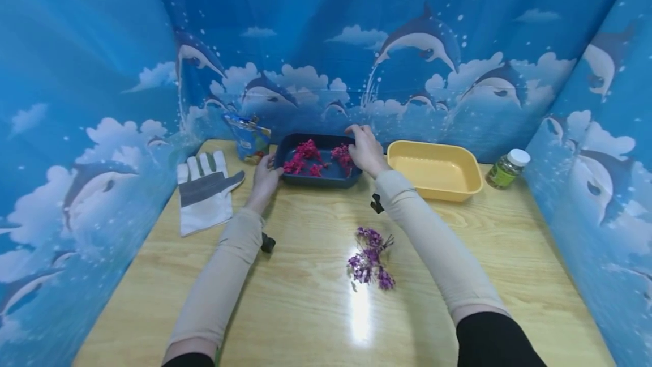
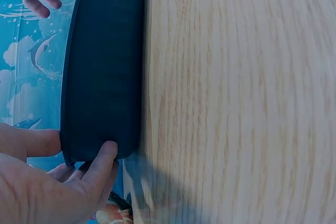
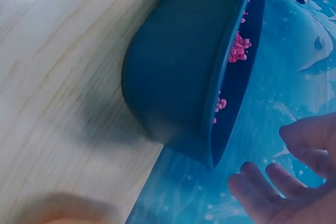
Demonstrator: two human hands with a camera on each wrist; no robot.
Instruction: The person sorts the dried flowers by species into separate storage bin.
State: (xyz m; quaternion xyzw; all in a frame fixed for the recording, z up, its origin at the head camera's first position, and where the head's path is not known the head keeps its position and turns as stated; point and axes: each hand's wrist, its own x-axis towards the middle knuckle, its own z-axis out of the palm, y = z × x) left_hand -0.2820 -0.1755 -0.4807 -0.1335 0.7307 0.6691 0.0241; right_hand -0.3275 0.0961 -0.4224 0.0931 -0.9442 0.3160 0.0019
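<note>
A dark blue rectangular tub stands at the back of the table, with clusters of pink dried flowers inside. My left hand grips its left end, thumb at the rim and fingers against the outer wall. Over by the tub's right end is my right hand. In the right wrist view its fingers are spread and loosely bent, apart from the wall, with nothing between them. Purple dried flowers lie on the table in front.
To the right stand a yellow tub and a jar with a white lid. On the left lie a white and grey work glove and, behind it, a blue snack pouch. A dolphin-print curtain hangs right behind the table.
</note>
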